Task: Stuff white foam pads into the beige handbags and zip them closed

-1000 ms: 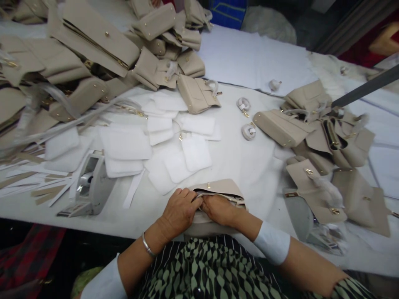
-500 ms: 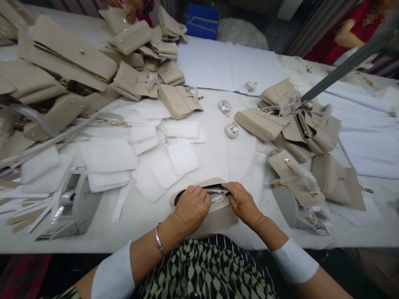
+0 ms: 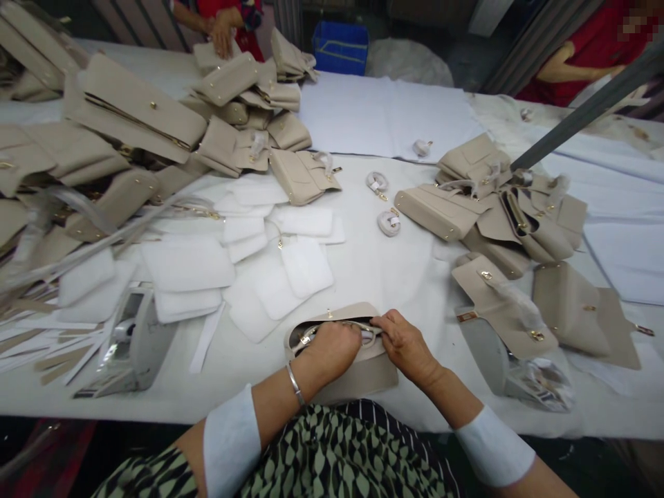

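A beige handbag [image 3: 357,379] sits at the table's front edge, close against my body, its mouth gaping and showing a dark lining with gold hardware. My left hand [image 3: 336,349] reaches into that mouth with curled fingers; their tips are hidden, so what they grip does not show. At the bag's right end, my right hand [image 3: 407,346] pinches the rim between thumb and fingers. The raised back panel [image 3: 353,312] carries a small gold fitting.
Beige handbags [image 3: 140,104] pile up at left, with more bags [image 3: 440,211] at right. White padding sheets [image 3: 187,263] and coiled straps [image 3: 389,223] lie between. Grey dispensers [image 3: 129,339] flank me. A slanted grey pole [image 3: 575,104] crosses at right. Co-workers stand across the table.
My left hand has moved from the bag's rim deeper into its mouth and slightly right. My right hand stays at the right end. The camera view has shifted a little.
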{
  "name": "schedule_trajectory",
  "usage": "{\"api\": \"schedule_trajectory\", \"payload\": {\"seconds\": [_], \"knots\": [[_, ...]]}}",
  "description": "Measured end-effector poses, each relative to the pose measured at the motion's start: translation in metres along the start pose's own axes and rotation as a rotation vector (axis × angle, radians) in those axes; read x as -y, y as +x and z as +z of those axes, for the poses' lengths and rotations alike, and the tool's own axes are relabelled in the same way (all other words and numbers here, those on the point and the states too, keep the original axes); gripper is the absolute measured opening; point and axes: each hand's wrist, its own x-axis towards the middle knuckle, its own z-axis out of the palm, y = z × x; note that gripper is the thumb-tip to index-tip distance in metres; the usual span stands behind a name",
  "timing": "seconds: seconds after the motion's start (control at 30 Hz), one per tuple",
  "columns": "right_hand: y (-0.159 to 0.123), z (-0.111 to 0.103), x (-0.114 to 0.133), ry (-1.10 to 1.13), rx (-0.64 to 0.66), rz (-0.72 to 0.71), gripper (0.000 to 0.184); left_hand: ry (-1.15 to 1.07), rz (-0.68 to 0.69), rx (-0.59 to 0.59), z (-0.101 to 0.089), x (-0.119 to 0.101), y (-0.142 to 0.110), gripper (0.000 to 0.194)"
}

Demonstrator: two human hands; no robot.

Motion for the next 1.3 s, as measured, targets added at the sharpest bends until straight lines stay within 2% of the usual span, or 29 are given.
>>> {"api": "schedule_trajectory", "payload": {"seconds": [0.13,0.33,0.4,0.5,0.67,0.83,1.03,1.1,1.2,1.3], "knots": [[0.001,0.001,-0.006,0.061,-0.046,-0.069,0.039,0.031,0.082,-0.031,0.003,0.005,0.007,0.014],[0.004,0.011,-0.007,0.124,-0.113,-0.045,0.039,-0.051,-0.087,-0.302,0.019,0.007,0.01,0.015],[0.003,0.011,-0.007,0.125,-0.11,-0.034,0.038,-0.069,-0.041,-0.274,0.024,0.005,0.009,0.015],[0.005,0.005,-0.008,0.146,-0.098,-0.039,0.035,-0.057,0.043,-0.168,0.024,0.006,0.011,0.013],[0.015,-0.002,-0.012,0.215,-0.094,-0.028,0.032,-0.023,0.04,-0.122,0.009,0.017,0.021,0.018],[0.021,-0.002,-0.013,0.244,-0.049,-0.022,0.031,-0.019,0.041,-0.077,0.006,0.011,0.033,0.015],[0.026,0.001,-0.011,0.213,-0.071,-0.052,0.029,-0.089,-0.151,-0.121,0.013,0.009,0.049,0.02],[0.028,0.002,-0.014,0.227,-0.066,-0.035,0.028,-0.094,-0.114,-0.138,0.013,0.012,0.051,0.019],[0.03,0.001,-0.017,0.207,-0.096,-0.008,0.025,-0.082,0.026,-0.143,0.006,0.02,0.046,0.018],[0.031,-0.002,-0.01,0.004,-0.131,-0.049,0.027,-0.093,0.1,-0.225,-0.006,0.031,0.026,0.021]]}}
